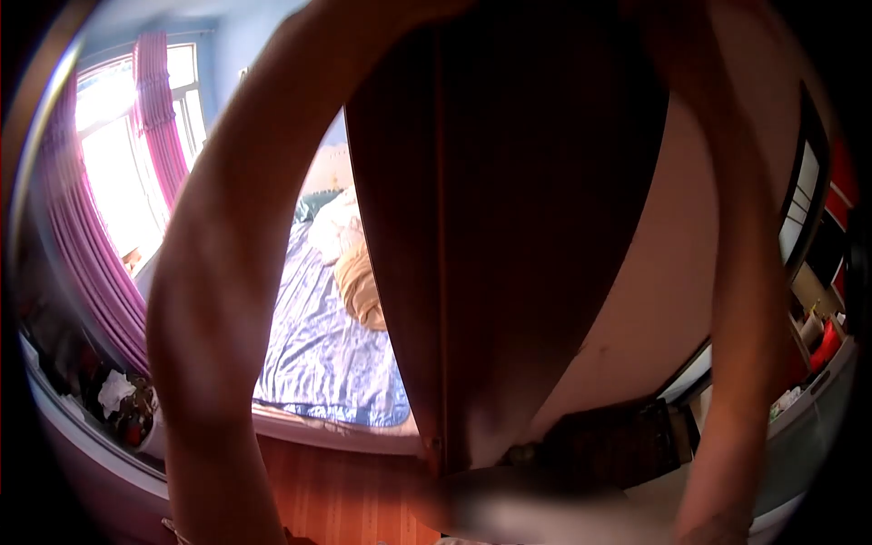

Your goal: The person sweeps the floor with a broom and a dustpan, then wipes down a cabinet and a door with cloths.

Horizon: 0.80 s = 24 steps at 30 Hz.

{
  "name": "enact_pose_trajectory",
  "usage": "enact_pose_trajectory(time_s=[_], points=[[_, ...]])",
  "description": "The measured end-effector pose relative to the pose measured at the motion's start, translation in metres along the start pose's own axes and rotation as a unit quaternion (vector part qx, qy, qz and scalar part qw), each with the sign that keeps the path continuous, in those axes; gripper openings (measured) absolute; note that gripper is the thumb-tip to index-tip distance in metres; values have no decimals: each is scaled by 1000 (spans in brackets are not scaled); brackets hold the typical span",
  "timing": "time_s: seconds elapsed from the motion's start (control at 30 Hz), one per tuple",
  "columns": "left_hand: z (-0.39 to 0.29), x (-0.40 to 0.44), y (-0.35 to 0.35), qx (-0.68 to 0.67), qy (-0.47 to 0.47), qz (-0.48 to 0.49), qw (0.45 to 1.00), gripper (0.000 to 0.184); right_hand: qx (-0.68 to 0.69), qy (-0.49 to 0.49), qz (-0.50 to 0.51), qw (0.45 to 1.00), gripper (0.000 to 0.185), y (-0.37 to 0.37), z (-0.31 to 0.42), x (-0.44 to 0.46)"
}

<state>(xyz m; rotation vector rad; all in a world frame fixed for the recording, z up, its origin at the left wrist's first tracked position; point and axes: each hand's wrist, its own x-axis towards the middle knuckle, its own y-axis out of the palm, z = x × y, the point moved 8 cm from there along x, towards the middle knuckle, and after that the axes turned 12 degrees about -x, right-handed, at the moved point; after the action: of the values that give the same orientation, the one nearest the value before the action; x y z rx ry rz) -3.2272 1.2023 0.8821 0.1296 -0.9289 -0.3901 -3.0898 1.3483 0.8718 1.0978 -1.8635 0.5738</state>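
A tall dark panel [527,227], perhaps a door or cabinet side, fills the middle of the view very close to me, with a thin vertical edge line left of its centre. Both my bare arms reach up around it, one on each side. At the top edge of the view the arms run into deep shadow, and my hands cannot be made out there. What they touch or hold is hidden. A pale blurred shape [554,513] lies low in front of me.
On the left, a bed [336,363] with a blue sheet and a tan bundled cloth [359,286] stands beyond my arm. Pink curtains [91,245] frame a bright window. Wooden floor [336,490] shows below. Shelves with red items [825,345] are at the right.
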Motion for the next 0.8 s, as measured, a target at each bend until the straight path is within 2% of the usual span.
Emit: enact_pose_trajectory(time_s=[0.03,0.07,0.1,0.13,0.17,0.2,0.23,0.27,0.3,0.33,0.37,0.4,0.43,0.47,0.5,0.53,0.57,0.6,0.63,0.67,0.73,0.77,0.8], points=[[-12,-13,-7,-3,-7,5,1000,35,-46,-134,57,988,31,-4,37,-27],[-31,-28,-15,-7,18,34,999,36,45,-226,-19,973,18,-28,82,-64],[-50,-42,-22,-9,46,62,997,36,12,25,-55,998,67,2,55,-137],[-62,-56,-28,-10,42,67,997,36,15,28,-51,998,67,-3,85,-169],[-69,-73,-29,-45,5,97,994,38,172,205,-7,964,72,-2,103,-199],[-79,-92,-30,-80,-29,126,988,41,317,371,34,872,81,7,125,-238],[-100,-109,-37,-86,-28,131,987,41,281,378,69,879,75,2,148,-261],[-113,-132,-41,-50,-104,180,977,39,264,394,86,876,69,-3,170,-286],[-125,-157,-46,-12,-179,226,958,38,286,447,87,843,64,-7,191,-313],[-141,-185,-52,-7,-211,261,942,38,353,544,59,758,58,-3,210,-352],[-164,-210,-60,-3,-229,271,935,39,450,659,-55,600,54,6,234,-402],[-184,-240,-70,-17,-244,305,920,39,358,629,66,687,50,-14,244,-391],[-207,-271,-82,-33,-260,343,902,38,255,580,186,752,47,-33,254,-382],[-231,-305,-95,-36,-255,360,897,40,211,587,172,763,46,-33,276,-417],[-252,-332,-107,-63,-282,369,883,45,210,642,134,725,44,-27,298,-466],[-274,-359,-118,-83,-280,393,872,47,235,706,82,663,43,-20,318,-522],[-289,-378,-126,-102,-275,415,862,49,293,767,15,570,42,-12,337,-570],[-302,-396,-138,-110,-273,419,859,49,337,800,-35,495,41,-4,356,-613],[-312,-413,-144,-123,-280,451,838,50,378,808,-75,446,40,3,366,-638],[-319,-420,-139,-132,-284,483,818,51,311,805,-47,503,40,-6,356,-617],[-299,-403,-133,-132,-256,484,826,52,107,697,22,709,38,-26,308,-512],[-285,-397,-126,-119,-239,479,836,52,30,624,27,780,38,-32,284,-457],[-263,-366,-115,-108,-260,448,848,51,-30,554,20,832,38,-31,262,-409]])
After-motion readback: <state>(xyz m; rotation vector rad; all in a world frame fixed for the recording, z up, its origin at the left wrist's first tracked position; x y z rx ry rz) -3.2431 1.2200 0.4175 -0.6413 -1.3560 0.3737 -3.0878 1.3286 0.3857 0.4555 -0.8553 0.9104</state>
